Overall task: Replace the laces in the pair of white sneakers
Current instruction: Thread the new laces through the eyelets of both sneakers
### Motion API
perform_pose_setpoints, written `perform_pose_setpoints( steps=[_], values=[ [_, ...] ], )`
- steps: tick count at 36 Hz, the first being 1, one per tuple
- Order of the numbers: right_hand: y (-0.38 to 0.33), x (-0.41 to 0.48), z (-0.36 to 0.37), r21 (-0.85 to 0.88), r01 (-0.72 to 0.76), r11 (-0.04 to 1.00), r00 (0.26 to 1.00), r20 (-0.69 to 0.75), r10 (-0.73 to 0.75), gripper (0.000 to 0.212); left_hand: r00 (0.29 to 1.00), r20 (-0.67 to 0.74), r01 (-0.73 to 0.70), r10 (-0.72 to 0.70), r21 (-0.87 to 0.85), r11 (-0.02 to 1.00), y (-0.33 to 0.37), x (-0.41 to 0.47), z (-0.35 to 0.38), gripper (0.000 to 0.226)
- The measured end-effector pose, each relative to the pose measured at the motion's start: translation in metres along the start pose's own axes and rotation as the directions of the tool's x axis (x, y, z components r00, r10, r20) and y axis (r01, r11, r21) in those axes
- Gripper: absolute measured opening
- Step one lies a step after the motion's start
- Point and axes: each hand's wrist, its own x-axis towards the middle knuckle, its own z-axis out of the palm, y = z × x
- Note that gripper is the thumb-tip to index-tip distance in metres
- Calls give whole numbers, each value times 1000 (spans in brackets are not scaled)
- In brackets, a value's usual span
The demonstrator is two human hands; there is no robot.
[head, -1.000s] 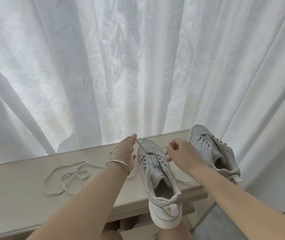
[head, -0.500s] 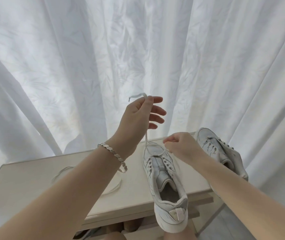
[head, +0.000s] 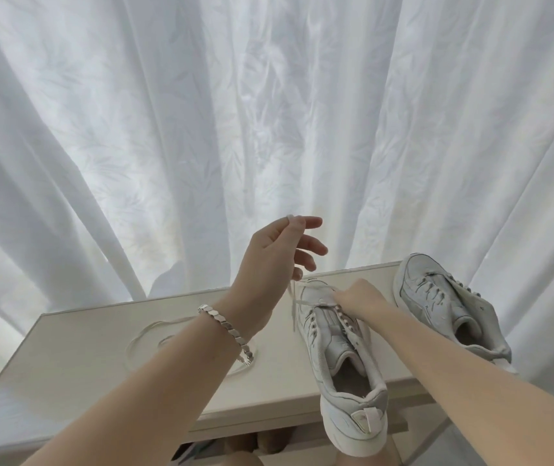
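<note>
**Change since 1 second earlier:** the left hand [head: 277, 253] had risen from table level beside the shoe to well above it, drawing the lace [head: 293, 311] up with it. The right hand [head: 358, 295] had settled onto the toe-end eyelets.

**Item 1, near sneaker [head: 339, 361]:** on the table [head: 77, 361], right of centre. Long axis ran away from the person, toe towards the curtain [head: 269, 112], heel nearest and overhanging the front edge. Only the toe-end eyelets appeared laced.

**Item 2, far sneaker [head: 437, 307]:** at the table's right end, just beside item 1 and apart from it. Toe likewise towards the curtain, axis angled slightly left, laces in place.

**Item 3, lace:** tip pinched between left thumb and forefinger, the other 3 fingers spread loose. It ran taut down to the toe of item 1.

**Item 4, loose lace [head: 149, 331]:** coiled on the table, partly hidden by the left forearm and its bracelet [head: 225, 326].

**Right hand:** fingers hidden behind its back, so whether they gripped the lace could not be told.

**Risks, as judged:** the overhanging heel left item 1 poorly seated, so a hard upward pull could tip it off the edge. The light 2-finger pinch could let the tip slip. An unchecked pull could leave the 2 ends uneven.
</note>
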Motion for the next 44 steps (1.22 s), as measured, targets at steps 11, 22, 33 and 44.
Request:
perform_pose_setpoints(
  steps=[11, 22, 33, 44],
  values=[
    [-27, -65, -59, 771, 278, 573, 947, -122, -296, 35, 994, -94, 57, -51, 65, 996, -15, 2, 6, 30],
    [-9, -131, -66, 294, 702, 649, 709, -193, -679, 32, 949, 228, 256, -219, -148, 955, -3, 1, 27, 34],
    [19, -128, -38, 72, 562, 824, 826, -12, -563, 31, 993, 55, 115, -102, -382, 917, 8, 12, 12, 20],
    [-9, -111, -57, 806, 263, 530, 907, -19, -421, 43, 998, 42, -54, 52, 55, 997, -7, -3, 15, 23]
  ],
)
